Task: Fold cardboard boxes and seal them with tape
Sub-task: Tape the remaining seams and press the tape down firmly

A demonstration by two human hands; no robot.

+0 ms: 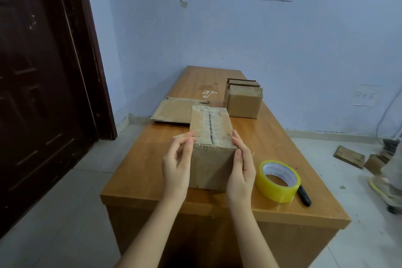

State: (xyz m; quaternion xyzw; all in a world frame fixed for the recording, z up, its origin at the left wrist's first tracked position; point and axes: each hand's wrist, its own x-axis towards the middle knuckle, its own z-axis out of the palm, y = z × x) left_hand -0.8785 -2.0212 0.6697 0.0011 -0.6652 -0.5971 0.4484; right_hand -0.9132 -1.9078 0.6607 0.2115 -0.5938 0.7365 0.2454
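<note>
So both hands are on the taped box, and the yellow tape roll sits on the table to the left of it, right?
Not quite. The head view shows both hands on the taped box, but the yellow tape roll sits on the table to its right, not its left.

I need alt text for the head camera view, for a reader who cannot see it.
Two hands, left hand and right hand, touch the sides of a taped cardboard box on a wooden table. A yellow tape roll and a black cutter lie to its right; flat cardboard and an open box sit behind.
</note>
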